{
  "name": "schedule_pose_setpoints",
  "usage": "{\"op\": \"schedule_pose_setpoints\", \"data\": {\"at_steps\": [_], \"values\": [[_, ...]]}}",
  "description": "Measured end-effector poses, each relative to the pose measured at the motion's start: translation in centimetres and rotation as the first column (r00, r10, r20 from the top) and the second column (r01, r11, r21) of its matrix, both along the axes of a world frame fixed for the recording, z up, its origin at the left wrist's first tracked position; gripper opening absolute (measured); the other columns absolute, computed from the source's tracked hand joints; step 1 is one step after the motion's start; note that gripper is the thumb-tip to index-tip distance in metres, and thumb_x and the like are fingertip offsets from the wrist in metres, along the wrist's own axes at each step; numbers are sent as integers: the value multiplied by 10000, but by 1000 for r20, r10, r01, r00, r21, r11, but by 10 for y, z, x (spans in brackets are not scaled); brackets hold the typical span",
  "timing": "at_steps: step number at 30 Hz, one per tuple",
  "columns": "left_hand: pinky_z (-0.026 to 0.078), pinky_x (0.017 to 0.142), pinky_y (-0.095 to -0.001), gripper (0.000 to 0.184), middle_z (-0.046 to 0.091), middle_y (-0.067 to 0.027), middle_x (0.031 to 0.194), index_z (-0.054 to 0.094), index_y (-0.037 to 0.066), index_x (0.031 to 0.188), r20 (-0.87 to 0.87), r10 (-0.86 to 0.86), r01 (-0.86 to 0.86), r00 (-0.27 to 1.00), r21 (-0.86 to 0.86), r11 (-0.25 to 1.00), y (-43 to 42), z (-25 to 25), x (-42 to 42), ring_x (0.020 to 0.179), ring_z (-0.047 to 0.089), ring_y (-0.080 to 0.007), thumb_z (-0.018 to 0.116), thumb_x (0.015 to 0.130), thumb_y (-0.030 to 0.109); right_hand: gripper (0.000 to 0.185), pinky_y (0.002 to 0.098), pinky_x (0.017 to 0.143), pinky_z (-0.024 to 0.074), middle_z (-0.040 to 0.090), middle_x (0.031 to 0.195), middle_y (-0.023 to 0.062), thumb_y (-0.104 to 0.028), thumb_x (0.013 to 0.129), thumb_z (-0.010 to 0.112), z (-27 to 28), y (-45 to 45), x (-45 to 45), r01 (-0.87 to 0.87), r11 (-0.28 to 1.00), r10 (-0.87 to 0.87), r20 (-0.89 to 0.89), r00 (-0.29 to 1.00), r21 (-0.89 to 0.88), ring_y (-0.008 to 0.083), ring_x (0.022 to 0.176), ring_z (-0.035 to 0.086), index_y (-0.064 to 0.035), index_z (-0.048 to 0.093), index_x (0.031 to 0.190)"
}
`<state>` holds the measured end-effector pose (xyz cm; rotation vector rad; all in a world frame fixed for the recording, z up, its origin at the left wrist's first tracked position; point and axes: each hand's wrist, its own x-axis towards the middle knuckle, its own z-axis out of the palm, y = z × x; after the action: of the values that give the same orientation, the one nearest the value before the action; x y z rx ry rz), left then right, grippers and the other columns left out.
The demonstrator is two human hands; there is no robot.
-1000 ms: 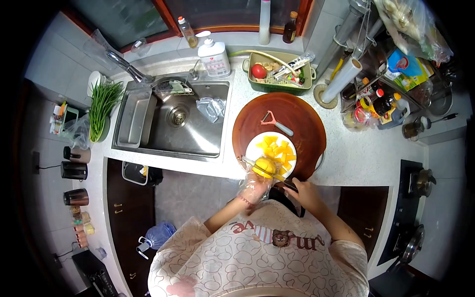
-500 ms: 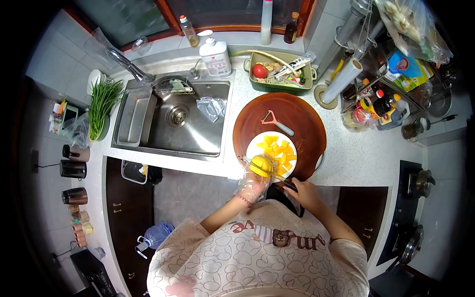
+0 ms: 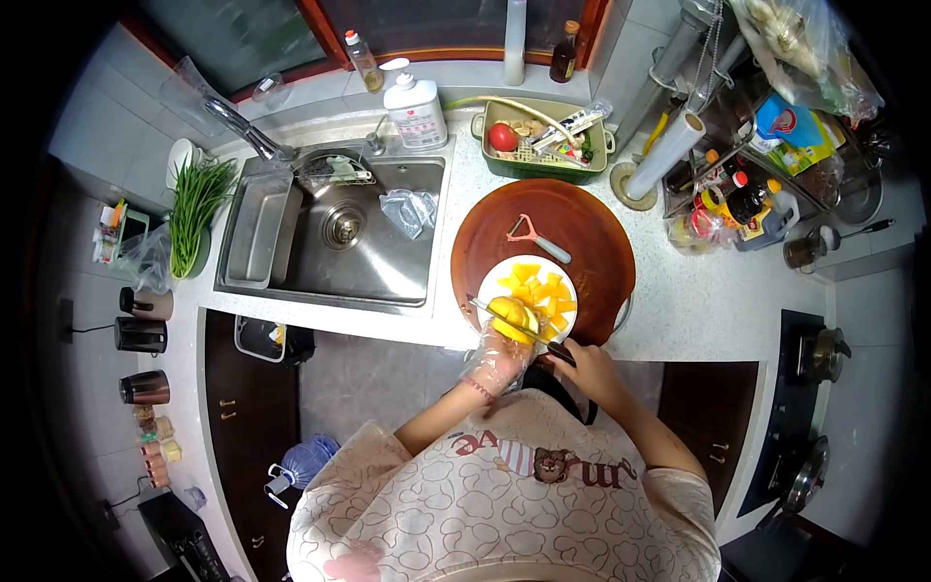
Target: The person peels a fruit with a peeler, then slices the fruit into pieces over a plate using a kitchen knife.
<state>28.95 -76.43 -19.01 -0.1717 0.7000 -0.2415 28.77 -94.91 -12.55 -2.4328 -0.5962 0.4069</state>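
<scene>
My left hand (image 3: 498, 360), in a clear plastic glove, holds a yellow mango piece (image 3: 511, 315) over the near edge of a white plate (image 3: 495, 275). My right hand (image 3: 586, 371) is closed on the black handle of a knife (image 3: 524, 331), whose blade lies across the mango piece. Cut yellow chunks (image 3: 533, 286) lie on the plate. The plate rests on a round brown cutting board (image 3: 601, 238). Behind the plate, a peeler (image 3: 539, 240) with an orange head and grey handle lies on the board.
A steel sink (image 3: 373, 267) is on the left, with green stalks (image 3: 197, 209) beyond it. A green basket (image 3: 543, 173) with a tomato (image 3: 502, 137) stands behind the board. Sauce bottles (image 3: 747, 199) stand at the right. A white pump bottle (image 3: 415, 114) is behind the sink.
The knife blade has shifted slightly and now lies across the mango at a steeper slant. My left hand still holds the mango. The whole view has shifted slightly.
</scene>
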Motion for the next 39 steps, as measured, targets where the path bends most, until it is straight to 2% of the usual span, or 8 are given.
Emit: {"op": "schedule_pose_setpoints", "data": {"at_steps": [2,8,11,15,26,31,34,39], "values": [[506,975,-451,400,585,-145,1257,529,48,1265,-38,12,-13,999,-4,1000,0,-3,1,1137,589,-301,481,957,299,343,462,582,512,650,687,198,-375,894,638,1,-3,0,-12,999,12,-11,1000,-33,382,628,643,-32,620,903],[469,1021,-453,395,588,-142,1258,528,46,1266,-25,75,-71,997,140,988,1,-6,2,1150,582,-292,494,952,284,342,465,593,510,648,701,210,-364,899,634,5,-3,-1,15,999,-18,-71,997,-43,393,653,643,-23,614,902],[438,1052,-455,402,577,-140,1279,520,47,1283,-56,67,-58,996,143,988,-4,1,7,1177,565,-291,463,966,287,364,479,602,506,648,701,211,-389,899,625,0,-3,-1,39,999,-40,-98,994,-15,404,662,639,-27,610,923],[422,1061,-464,412,560,-129,1310,511,54,1301,27,-5,4,1000,33,999,-7,-9,2,1202,546,-294,370,991,286,386,499,621,500,649,721,214,-418,898,615,-11,-13,-8,53,998,-59,-159,985,-39,418,684,635,-39,610,967],[448,1027,-459,406,570,-112,1293,512,81,1301,19,-63,62,998,75,995,-14,-49,-1,1164,565,-288,397,980,302,372,502,647,499,655,785,224,-406,904,609,-15,-12,-16,116,991,-127,-227,965,-62,421,739,636,-53,613,1023],[441,1033,-458,396,565,-99,1293,509,94,1301,15,-31,30,999,37,999,-6,-24,-3,1166,560,-278,408,986,311,373,501,661,500,657,804,232,-395,905,610,-7,-17,-17,81,994,-94,-196,976,-72,422,757,638,-44,616,1033],[432,1045,-461,398,560,-98,1303,508,96,1303,44,-35,30,998,103,994,-4,-32,-2,1177,554,-276,426,984,320,379,500,662,501,658,805,234,-394,904,613,1,-15,-16,71,990,-93,-189,978,-118,422,753,639,-36,618,1026],[444,1030,-454,438,563,-108,1301,515,101,1308,-14,-52,52,999,5,999,-13,-25,-2,1178,550,-278,491,956,361,390,499,663,502,658,808,237,-402,903,609,-6,-13,-12,75,995,-85,-178,980,-60,422,747,639,-36,622,1038]]}}
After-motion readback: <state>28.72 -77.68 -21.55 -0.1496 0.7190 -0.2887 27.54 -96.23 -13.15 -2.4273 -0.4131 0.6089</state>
